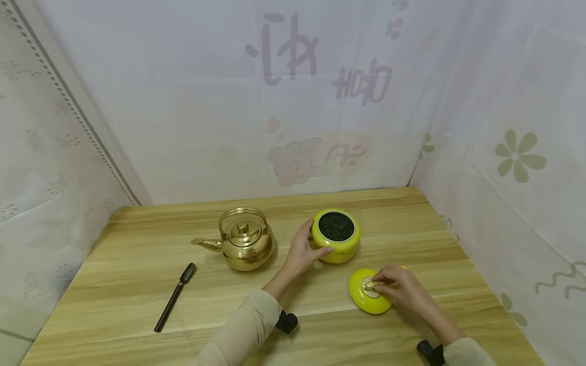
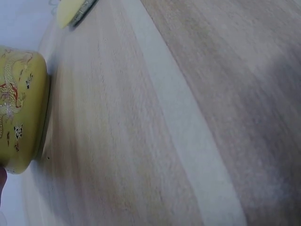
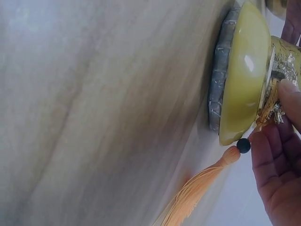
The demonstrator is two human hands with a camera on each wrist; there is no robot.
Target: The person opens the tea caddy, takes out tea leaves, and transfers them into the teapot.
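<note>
My left hand [image 1: 304,251] grips the side of a yellow tea jar [image 1: 338,250], thumb at its front and fingers round its left side. Dark loose tea leaves [image 1: 336,226] show through the jar's open mouth. A dragon pattern decorates the jar [image 2: 19,108] in the left wrist view. My right hand [image 1: 405,290] pinches the ornate gold knob of the yellow lid [image 1: 366,302], which is near the tabletop in front of the jar. From the knob hangs an orange tassel [image 3: 200,190] with a dark bead [image 3: 243,145]. Wrapped padding [image 3: 222,75] lines the lid's underside.
A shiny brass teapot [image 1: 247,246] stands left of the jar, its spout pointing left. Farther left, a dark tea scoop [image 1: 176,295] lies on the wooden table [image 1: 220,315]. Printed cloth [image 1: 206,127] hangs behind the table and along both sides.
</note>
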